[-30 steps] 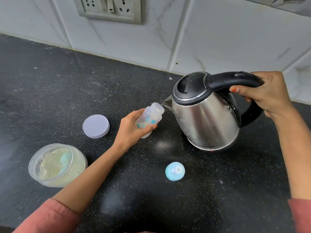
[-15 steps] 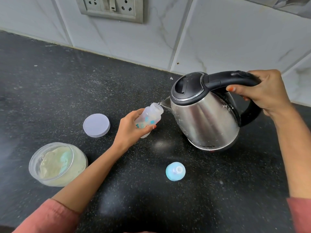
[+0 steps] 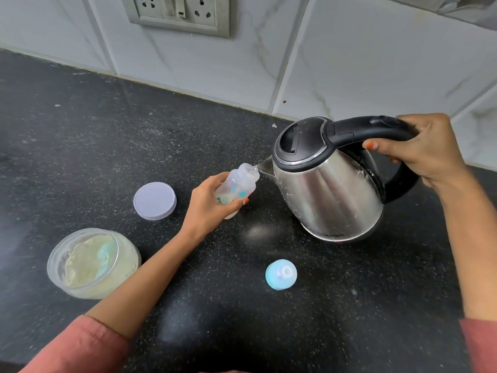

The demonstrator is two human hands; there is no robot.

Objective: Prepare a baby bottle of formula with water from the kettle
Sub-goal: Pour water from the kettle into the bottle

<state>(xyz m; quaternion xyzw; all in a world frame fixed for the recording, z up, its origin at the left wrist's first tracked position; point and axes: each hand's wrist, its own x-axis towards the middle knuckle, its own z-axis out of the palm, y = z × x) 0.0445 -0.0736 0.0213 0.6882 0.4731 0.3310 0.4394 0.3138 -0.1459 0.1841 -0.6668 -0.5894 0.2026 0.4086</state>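
My left hand (image 3: 208,208) grips a small clear baby bottle (image 3: 238,185) with blue prints, tilted with its open mouth toward the kettle. Pale powder shows at the bottle's bottom. My right hand (image 3: 422,152) grips the black handle of a steel kettle (image 3: 328,189), which is tipped to the left. Its spout touches the bottle's mouth and a thin stream of water runs in. The bottle's blue teat cap (image 3: 281,274) lies on the black counter (image 3: 80,146) in front of the kettle.
An open clear jar (image 3: 94,262) of pale formula powder with a blue scoop inside stands at the near left. Its grey lid (image 3: 155,201) lies flat behind it. A tiled wall with a socket panel (image 3: 178,13) runs along the back.
The kettle has tipped further left, and its spout now meets the bottle's mouth with water flowing. My left hand has raised the bottle slightly toward the spout.
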